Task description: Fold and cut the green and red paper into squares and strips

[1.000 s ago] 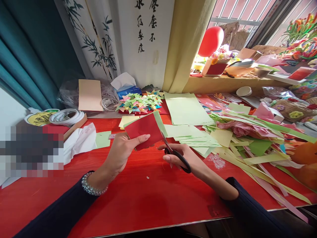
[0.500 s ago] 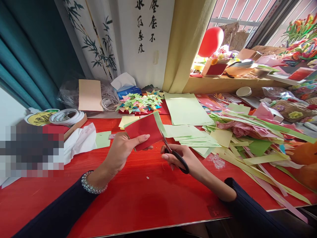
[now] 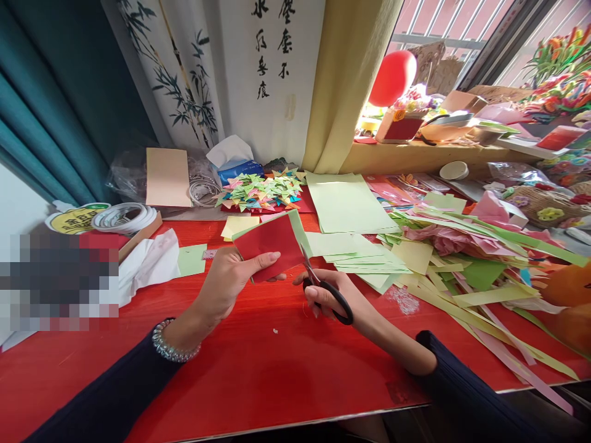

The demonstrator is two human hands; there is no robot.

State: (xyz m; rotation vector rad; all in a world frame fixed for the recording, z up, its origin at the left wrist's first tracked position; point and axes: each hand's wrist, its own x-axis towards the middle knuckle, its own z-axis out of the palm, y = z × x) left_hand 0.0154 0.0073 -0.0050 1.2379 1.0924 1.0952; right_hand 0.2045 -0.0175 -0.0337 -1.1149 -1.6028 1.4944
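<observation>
Paper trimming looks partway along. Pale green pieces (image 3: 369, 263) of smaller size lie fanned just beyond the right hand (image 3: 331, 294), and a heap of paper strips (image 3: 496, 295) spreads at the right, so a good deal of cutting seems done. Larger pale green sheets (image 3: 351, 203) lie whole at the far side of the red table (image 3: 277, 381). In hand, green paper (image 3: 302, 232) shows past the far and right edges of a red card (image 3: 268, 243); that margin seems uncut, and I judge it is what is left on this piece.

The left hand (image 3: 225, 277) pinches card and paper together, thumb on top, above the table. The right hand, apart from the left, grips scissors (image 3: 313, 274), their tips at the card's right edge; whether the blades touch the paper I cannot tell.
</observation>
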